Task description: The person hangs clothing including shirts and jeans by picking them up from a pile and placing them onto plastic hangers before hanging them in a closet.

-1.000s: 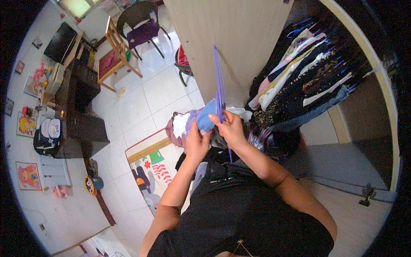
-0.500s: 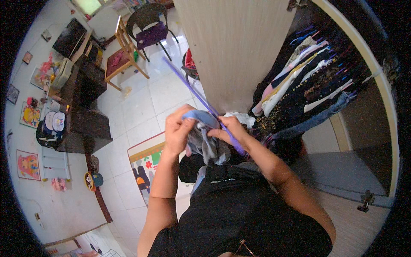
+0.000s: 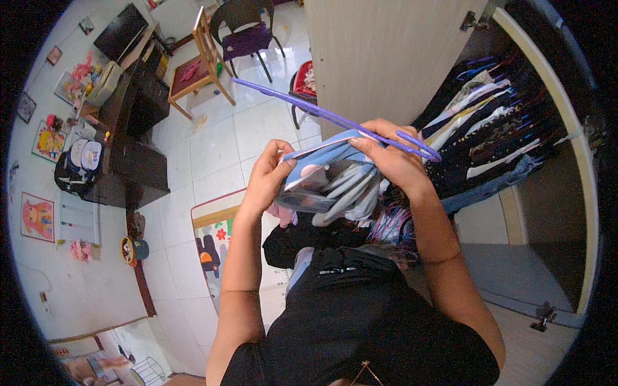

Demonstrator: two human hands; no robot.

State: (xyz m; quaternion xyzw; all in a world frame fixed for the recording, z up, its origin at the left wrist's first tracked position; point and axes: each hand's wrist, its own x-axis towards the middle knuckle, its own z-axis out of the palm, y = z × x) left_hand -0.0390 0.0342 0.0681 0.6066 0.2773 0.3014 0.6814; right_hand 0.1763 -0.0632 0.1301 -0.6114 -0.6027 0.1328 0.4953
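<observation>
A bunched blue and grey garment [image 3: 347, 190] hangs between my hands, its blue edge stretched across the top; its exact kind cannot be made out. My left hand [image 3: 266, 177] pinches the left end of that edge. At the other end, my right hand [image 3: 394, 161] is closed on the cloth. It also grips a purple clothes hanger [image 3: 315, 110], which passes over the hand and reaches out to the upper left, above the garment. The garment hides part of my right fingertips.
To the right, an open wardrobe holds a row of hung clothes [image 3: 496, 128], with its pale door [image 3: 386, 58] ahead. Dark clothes [image 3: 302, 241] and a bundle of hangers [image 3: 396, 225] lie below my hands. A patterned mat [image 3: 222, 235] and wooden chair [image 3: 199, 71] are leftward.
My hands have moved apart, spreading the garment's blue edge between them. The right hand has shifted right and the hanger has swung from steep to flatter. The view has turned slightly.
</observation>
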